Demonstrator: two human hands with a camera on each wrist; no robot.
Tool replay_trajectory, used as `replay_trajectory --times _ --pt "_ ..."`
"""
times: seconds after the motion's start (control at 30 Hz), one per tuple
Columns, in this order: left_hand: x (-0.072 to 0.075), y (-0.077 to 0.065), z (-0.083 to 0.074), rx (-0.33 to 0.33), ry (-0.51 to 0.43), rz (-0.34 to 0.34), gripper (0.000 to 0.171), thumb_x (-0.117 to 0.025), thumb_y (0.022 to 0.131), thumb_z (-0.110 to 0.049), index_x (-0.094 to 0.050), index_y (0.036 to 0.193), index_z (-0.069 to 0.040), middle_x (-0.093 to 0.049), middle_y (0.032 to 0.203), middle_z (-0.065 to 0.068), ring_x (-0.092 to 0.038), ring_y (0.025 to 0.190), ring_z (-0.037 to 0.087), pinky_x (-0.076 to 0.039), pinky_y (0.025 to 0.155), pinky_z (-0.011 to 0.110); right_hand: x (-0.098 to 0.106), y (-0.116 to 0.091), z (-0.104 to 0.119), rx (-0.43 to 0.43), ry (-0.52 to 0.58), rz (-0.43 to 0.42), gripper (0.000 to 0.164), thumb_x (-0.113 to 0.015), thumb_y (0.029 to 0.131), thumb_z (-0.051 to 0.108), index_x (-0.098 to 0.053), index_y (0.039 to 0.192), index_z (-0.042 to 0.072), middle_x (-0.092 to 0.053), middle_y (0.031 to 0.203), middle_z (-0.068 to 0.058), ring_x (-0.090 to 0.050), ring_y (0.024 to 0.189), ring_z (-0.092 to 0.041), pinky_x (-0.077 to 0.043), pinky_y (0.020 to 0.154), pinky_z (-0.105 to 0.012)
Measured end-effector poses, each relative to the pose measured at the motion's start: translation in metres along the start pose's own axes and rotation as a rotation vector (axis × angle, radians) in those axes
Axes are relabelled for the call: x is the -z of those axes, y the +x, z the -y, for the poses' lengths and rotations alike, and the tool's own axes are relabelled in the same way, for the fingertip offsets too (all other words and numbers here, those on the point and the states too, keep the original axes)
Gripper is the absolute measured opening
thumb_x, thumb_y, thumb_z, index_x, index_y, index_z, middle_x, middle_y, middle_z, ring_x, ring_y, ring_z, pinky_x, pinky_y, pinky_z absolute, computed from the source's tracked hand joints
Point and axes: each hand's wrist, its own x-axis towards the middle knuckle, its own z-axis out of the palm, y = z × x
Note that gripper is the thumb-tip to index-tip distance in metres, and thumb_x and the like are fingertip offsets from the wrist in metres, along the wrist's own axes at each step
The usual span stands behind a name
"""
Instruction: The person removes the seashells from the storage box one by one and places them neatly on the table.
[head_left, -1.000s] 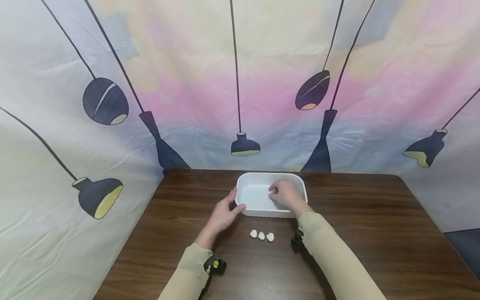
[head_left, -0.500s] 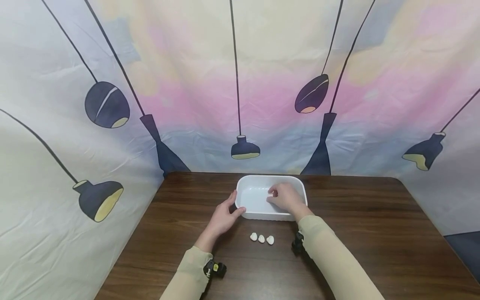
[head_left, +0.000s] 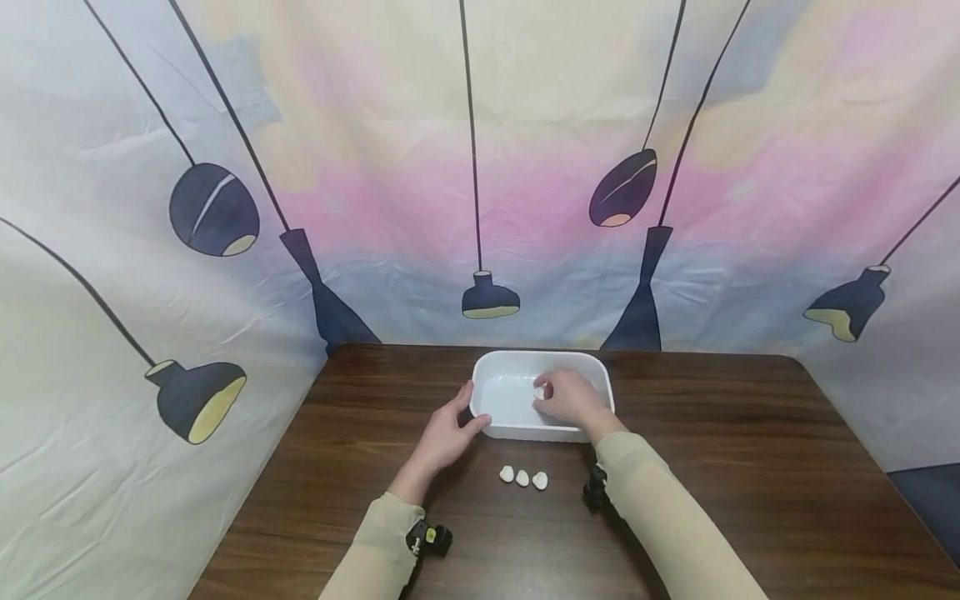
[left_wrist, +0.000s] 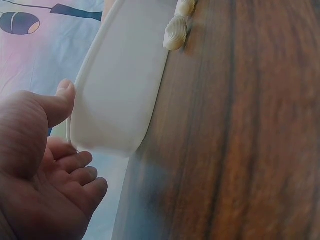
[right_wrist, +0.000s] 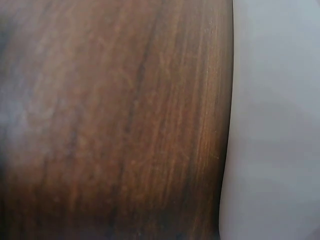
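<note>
A white plastic tray [head_left: 517, 433] stands near the table's far edge. At its left end my left hand [head_left: 444, 435] grips it, thumb along the near rim and fingers at the end wall; the left wrist view shows that hand [left_wrist: 55, 165] with its lower fingers curled. My right hand [head_left: 572, 398] reaches down inside the tray, a small white seashell [head_left: 539, 392] between its thumb and fingertips. In front of the tray lie three ribbed seashells [head_left: 522, 478] in a short row. The right wrist view has the tray's wall [right_wrist: 275, 125] but no hand.
The brown wooden table [head_left: 712, 467] extends to both sides and toward me. Behind it hangs a cloth backdrop [head_left: 555, 183] printed with lamps, close to the tray's far side. Each wrist wears a small black camera mount [head_left: 429, 538].
The right hand's fingers have shifted slightly inside the tray, so more of the seashell shows between them. The left hand, tray and three shells stay put; the view tilted up slightly.
</note>
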Motion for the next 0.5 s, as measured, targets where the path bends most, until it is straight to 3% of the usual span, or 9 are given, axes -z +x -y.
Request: replay_trajectory --times 0.27,0.5 --pt "0.0001 -0.001 0.0005 -0.017 0.007 0.001 0.074 -0.072 0.104 -0.027 -0.037 0.163 0.002 -0.035 0.169 0.022 -0.033 0.157 0.038 -0.029 0.126 0.057 0.0015 -0.0039 0.0034 0.04 -0.04 -0.031 0.029 -0.078 0.089 0.017 -0.082 0.117 0.009 -0.07 0.088 0.003 -0.06 0.081 -0.015 -0.056 0.081 -0.038" --pt "0.001 -0.0007 -0.0005 -0.026 0.01 -0.002 0.074 -0.071 0.105 -0.027 -0.037 0.163 0.003 -0.036 0.168 0.022 -0.034 0.157 0.038 -0.029 0.126 0.057 0.0016 -0.0053 0.0046 0.068 -0.073 -0.073 0.028 -0.078 0.088 0.017 -0.084 0.115 0.011 -0.072 0.105 -0.006 -0.067 0.104 -0.027 -0.056 0.099 -0.046"
